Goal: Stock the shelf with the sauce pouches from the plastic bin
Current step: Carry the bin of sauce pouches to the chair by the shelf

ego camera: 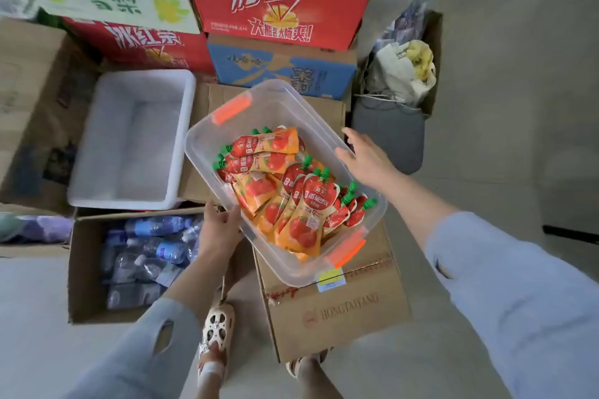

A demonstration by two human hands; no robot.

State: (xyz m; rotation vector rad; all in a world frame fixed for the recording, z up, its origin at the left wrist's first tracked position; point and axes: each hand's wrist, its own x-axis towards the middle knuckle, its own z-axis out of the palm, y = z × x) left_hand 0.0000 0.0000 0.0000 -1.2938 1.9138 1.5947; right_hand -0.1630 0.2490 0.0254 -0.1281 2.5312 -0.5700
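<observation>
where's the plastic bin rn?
Head view, centre: the plastic bin sits on a cardboard box, right of the white foam box. The left hand grips its near-left rim; the right hand hovers by its right rim.

The plastic bin (201, 143) of sauce pouches (291, 197) sits on cardboard boxes (340, 311) — left hand (220, 227) holding its rim. The right hand (364, 154), fingers spread, hovers by the opposite rim.

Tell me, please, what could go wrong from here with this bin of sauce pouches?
Only the left hand grips the plastic bin; the right hand is open by the opposite rim, so a lift now might tip it. The sauce pouches are heaped toward the near end and could slide.
</observation>
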